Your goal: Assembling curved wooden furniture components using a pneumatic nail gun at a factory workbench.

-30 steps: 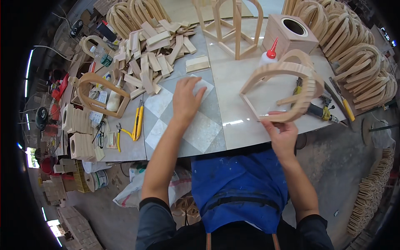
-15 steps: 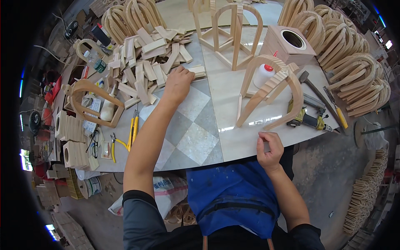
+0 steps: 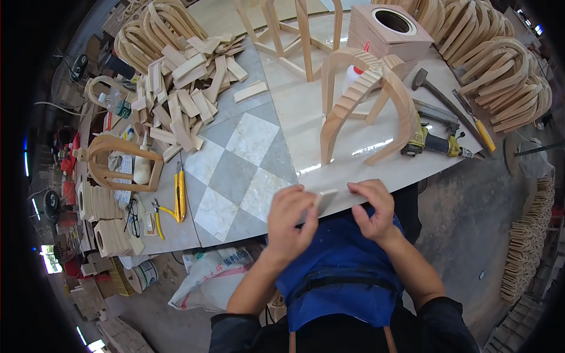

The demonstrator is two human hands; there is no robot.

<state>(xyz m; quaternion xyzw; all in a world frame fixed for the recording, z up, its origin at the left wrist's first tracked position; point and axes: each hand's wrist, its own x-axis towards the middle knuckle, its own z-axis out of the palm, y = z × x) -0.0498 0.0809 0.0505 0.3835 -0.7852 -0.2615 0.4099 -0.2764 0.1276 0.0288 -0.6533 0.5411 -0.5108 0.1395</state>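
A small flat wooden slat (image 3: 326, 197) is gripped in my left hand (image 3: 290, 220), just over the table's front edge. Facing it from the other side is my right hand (image 3: 375, 210), thumb and fingers apart and nothing in them. Beyond both hands stands a frame of crossed wooden arches (image 3: 348, 107), with a red-capped white bottle (image 3: 354, 73) partly hidden behind it. At the far left lies a heap of loose wooden slats (image 3: 187, 103). One lone slat (image 3: 251, 92) rests to the right of that heap.
Right of the arches lie a nail gun (image 3: 435, 143), a hammer (image 3: 441, 97) and a yellow-handled tool (image 3: 485, 136). A yellow cutter knife (image 3: 179, 194), pliers (image 3: 165, 213) and glasses (image 3: 134, 219) sit left. Stacked arches (image 3: 500, 65) and a wooden box with a round hole (image 3: 388, 32) stand behind.
My left hand has come back from the slat heap to the table's front edge with a slat in it. My right hand has opened its fingers. The view has shifted somewhat.
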